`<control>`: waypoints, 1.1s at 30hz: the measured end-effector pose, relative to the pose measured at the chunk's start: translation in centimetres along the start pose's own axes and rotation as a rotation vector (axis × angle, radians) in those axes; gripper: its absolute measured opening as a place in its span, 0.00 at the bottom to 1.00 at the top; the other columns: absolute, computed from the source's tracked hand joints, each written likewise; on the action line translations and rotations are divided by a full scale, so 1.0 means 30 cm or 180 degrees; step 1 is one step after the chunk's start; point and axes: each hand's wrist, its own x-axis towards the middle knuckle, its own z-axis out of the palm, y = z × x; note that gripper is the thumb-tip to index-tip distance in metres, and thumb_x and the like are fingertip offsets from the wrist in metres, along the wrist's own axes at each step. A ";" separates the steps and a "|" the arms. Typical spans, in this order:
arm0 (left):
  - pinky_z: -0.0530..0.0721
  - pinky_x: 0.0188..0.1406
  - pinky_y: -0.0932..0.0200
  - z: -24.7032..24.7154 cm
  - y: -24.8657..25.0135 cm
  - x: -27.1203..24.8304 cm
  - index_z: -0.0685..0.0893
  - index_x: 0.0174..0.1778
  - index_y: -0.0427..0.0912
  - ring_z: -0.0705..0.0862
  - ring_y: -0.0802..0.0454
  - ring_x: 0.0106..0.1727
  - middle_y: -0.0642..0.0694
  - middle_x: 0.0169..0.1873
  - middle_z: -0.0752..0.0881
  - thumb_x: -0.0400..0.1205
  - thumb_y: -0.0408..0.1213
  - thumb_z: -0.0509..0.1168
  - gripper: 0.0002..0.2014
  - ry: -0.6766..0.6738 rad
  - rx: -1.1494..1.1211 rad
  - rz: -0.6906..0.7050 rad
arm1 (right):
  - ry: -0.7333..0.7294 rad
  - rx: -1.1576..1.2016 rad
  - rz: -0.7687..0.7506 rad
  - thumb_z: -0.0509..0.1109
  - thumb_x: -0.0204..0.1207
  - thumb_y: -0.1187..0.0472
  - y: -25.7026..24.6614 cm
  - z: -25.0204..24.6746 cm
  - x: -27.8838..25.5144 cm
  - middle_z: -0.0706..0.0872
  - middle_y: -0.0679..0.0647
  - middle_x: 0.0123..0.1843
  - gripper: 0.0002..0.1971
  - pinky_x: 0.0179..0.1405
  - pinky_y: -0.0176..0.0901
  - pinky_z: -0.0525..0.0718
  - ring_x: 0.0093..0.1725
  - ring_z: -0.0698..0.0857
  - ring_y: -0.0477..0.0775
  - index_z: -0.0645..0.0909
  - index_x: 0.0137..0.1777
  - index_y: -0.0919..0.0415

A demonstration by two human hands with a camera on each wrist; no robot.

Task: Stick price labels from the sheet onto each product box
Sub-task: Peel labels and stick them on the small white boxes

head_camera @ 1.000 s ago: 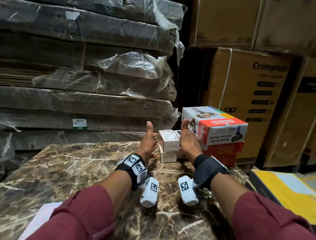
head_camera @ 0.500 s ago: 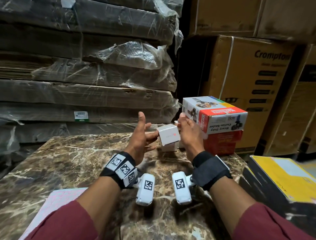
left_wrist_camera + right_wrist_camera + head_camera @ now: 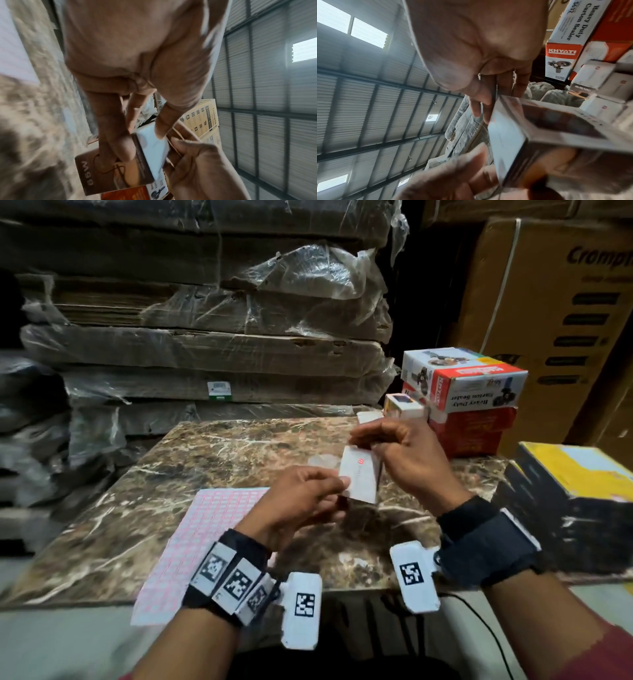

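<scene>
The marble table carries everything in play, so the work is best kept low over it. At its right rear corner stands the stack of carton-sealer boxes, with more small white boxes just beside it, apparently waiting their turn. The pink label sheet lies flat at the near left, its front edge hanging past the table edge and part of it hidden under the left wrist.

Between the two hands, raised above the table, is the small white box — the one being handled now. The left hand pinches its near side between thumb and fingers; the left wrist view shows the thumb on a white face and a finger on the printed face. The right hand curls round its far side.

The box seems to be getting turned to offer a face for a label. Doing this well probably means choosing a plain, flat face, clear of the printing, and settling the box in one hand alone — likely the right, since the sheet lies nearer the left. No label is visible on either hand's fingers, so peeling one comes next.
</scene>
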 end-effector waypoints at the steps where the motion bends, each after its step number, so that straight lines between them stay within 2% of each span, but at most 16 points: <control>1: 0.93 0.39 0.53 0.006 -0.040 -0.016 0.89 0.47 0.35 0.87 0.49 0.36 0.35 0.41 0.88 0.84 0.31 0.75 0.03 0.0081 -0.0009 -0.0092 | -0.0162 0.0020 0.0021 0.61 0.78 0.85 0.002 0.018 -0.019 0.96 0.46 0.52 0.28 0.64 0.36 0.90 0.55 0.94 0.41 0.93 0.53 0.53; 4: 0.93 0.33 0.52 0.037 -0.157 -0.076 0.86 0.51 0.36 0.92 0.41 0.41 0.31 0.42 0.90 0.86 0.35 0.73 0.06 0.0199 -0.0126 -0.0313 | -0.0442 0.0181 0.0059 0.61 0.79 0.86 0.021 0.067 -0.084 0.97 0.48 0.53 0.26 0.61 0.33 0.89 0.56 0.95 0.42 0.94 0.57 0.60; 7: 0.87 0.24 0.61 0.074 -0.227 -0.165 0.85 0.53 0.35 0.93 0.49 0.33 0.32 0.41 0.92 0.91 0.40 0.66 0.10 0.0127 -0.0274 -0.0518 | -0.0667 0.0269 -0.0087 0.62 0.81 0.85 0.035 0.118 -0.148 0.96 0.43 0.54 0.28 0.65 0.34 0.87 0.61 0.94 0.43 0.93 0.56 0.52; 9: 0.83 0.19 0.64 0.084 -0.269 -0.209 0.88 0.56 0.31 0.92 0.49 0.31 0.33 0.42 0.93 0.92 0.42 0.61 0.17 0.0012 -0.0173 -0.0618 | -0.0958 0.0316 -0.0135 0.61 0.81 0.86 0.042 0.156 -0.189 0.96 0.48 0.57 0.26 0.63 0.32 0.86 0.62 0.94 0.44 0.91 0.61 0.58; 12: 0.72 0.13 0.67 0.069 -0.301 -0.257 0.86 0.59 0.28 0.89 0.49 0.25 0.31 0.41 0.94 0.92 0.43 0.63 0.18 0.0058 0.0047 -0.0626 | -0.1119 0.0715 0.0030 0.59 0.81 0.87 0.043 0.163 -0.219 0.95 0.60 0.58 0.23 0.55 0.30 0.87 0.60 0.94 0.46 0.89 0.64 0.70; 14: 0.67 0.12 0.67 0.049 -0.308 -0.277 0.86 0.56 0.25 0.86 0.50 0.21 0.32 0.37 0.93 0.90 0.42 0.67 0.18 0.0194 0.0247 -0.0529 | -0.1125 0.1042 0.0204 0.60 0.82 0.84 0.035 0.135 -0.219 0.95 0.63 0.60 0.21 0.60 0.41 0.91 0.61 0.94 0.51 0.89 0.62 0.67; 16: 0.71 0.16 0.63 0.026 -0.317 -0.287 0.89 0.49 0.32 0.83 0.49 0.20 0.37 0.30 0.91 0.87 0.40 0.71 0.12 0.0464 0.0658 -0.0185 | -0.1003 0.1017 0.0307 0.61 0.81 0.83 0.039 0.105 -0.221 0.96 0.60 0.60 0.23 0.68 0.55 0.90 0.64 0.94 0.55 0.91 0.59 0.62; 17: 0.75 0.18 0.58 0.015 -0.321 -0.290 0.90 0.45 0.39 0.82 0.49 0.20 0.41 0.27 0.89 0.84 0.38 0.74 0.06 0.0682 0.0864 0.0094 | -0.0891 0.0960 0.0343 0.60 0.81 0.84 0.047 0.092 -0.225 0.96 0.59 0.59 0.24 0.66 0.57 0.90 0.64 0.94 0.55 0.92 0.57 0.61; 19: 0.84 0.24 0.43 0.006 -0.321 -0.296 0.90 0.44 0.49 0.82 0.49 0.24 0.47 0.26 0.86 0.78 0.38 0.77 0.03 0.1119 0.1058 0.0670 | -0.0566 0.0760 0.0275 0.61 0.81 0.84 0.071 0.062 -0.245 0.97 0.54 0.57 0.24 0.61 0.53 0.92 0.64 0.94 0.54 0.93 0.55 0.60; 21: 0.91 0.33 0.37 0.020 -0.315 -0.303 0.91 0.50 0.56 0.86 0.51 0.31 0.53 0.34 0.89 0.75 0.42 0.79 0.10 0.1359 0.1032 0.1064 | -0.0154 0.0268 0.0062 0.67 0.82 0.79 0.104 0.022 -0.276 0.97 0.47 0.55 0.19 0.59 0.44 0.90 0.62 0.93 0.48 0.94 0.54 0.57; 23: 0.94 0.39 0.40 0.047 -0.307 -0.312 0.91 0.60 0.58 0.87 0.58 0.34 0.58 0.47 0.91 0.75 0.42 0.82 0.18 0.1430 0.1034 0.1225 | 0.0077 -0.0125 0.0021 0.75 0.83 0.71 0.144 -0.016 -0.319 0.96 0.42 0.56 0.13 0.61 0.46 0.89 0.60 0.93 0.43 0.95 0.56 0.52; 25: 0.95 0.44 0.45 0.071 -0.322 -0.310 0.89 0.68 0.55 0.88 0.61 0.34 0.59 0.57 0.91 0.77 0.39 0.82 0.23 0.1349 0.0944 0.1282 | 0.0130 -0.0156 0.0220 0.79 0.83 0.61 0.191 -0.038 -0.371 0.94 0.41 0.62 0.09 0.65 0.54 0.91 0.65 0.91 0.42 0.95 0.58 0.48; 27: 0.94 0.50 0.56 0.090 -0.343 -0.305 0.86 0.74 0.55 0.91 0.62 0.42 0.61 0.60 0.90 0.78 0.40 0.82 0.28 0.1233 0.0987 0.1290 | 0.0027 -0.0038 0.0332 0.82 0.80 0.50 0.228 -0.035 -0.425 0.91 0.44 0.70 0.12 0.68 0.60 0.91 0.72 0.88 0.43 0.94 0.62 0.45; 29: 0.90 0.53 0.65 0.099 -0.364 -0.295 0.83 0.78 0.56 0.90 0.68 0.54 0.62 0.60 0.89 0.77 0.42 0.82 0.32 0.1190 0.1000 0.1314 | -0.0055 0.0012 0.0196 0.82 0.76 0.43 0.257 -0.022 -0.474 0.89 0.49 0.75 0.19 0.73 0.54 0.89 0.77 0.85 0.45 0.93 0.66 0.43; 31: 0.88 0.55 0.67 0.106 -0.369 -0.288 0.82 0.79 0.56 0.87 0.72 0.59 0.59 0.63 0.89 0.76 0.45 0.81 0.33 0.1201 0.0990 0.1357 | -0.0001 -0.0017 0.0057 0.83 0.75 0.47 0.261 -0.012 -0.507 0.91 0.51 0.72 0.20 0.75 0.45 0.87 0.75 0.86 0.43 0.92 0.67 0.45; 33: 0.91 0.59 0.58 0.113 -0.380 -0.280 0.85 0.77 0.55 0.89 0.68 0.60 0.59 0.62 0.91 0.76 0.44 0.80 0.30 0.1199 0.0924 0.1334 | 0.0141 -0.0067 0.0020 0.83 0.77 0.54 0.261 -0.007 -0.520 0.94 0.47 0.65 0.17 0.69 0.44 0.90 0.67 0.92 0.42 0.93 0.66 0.49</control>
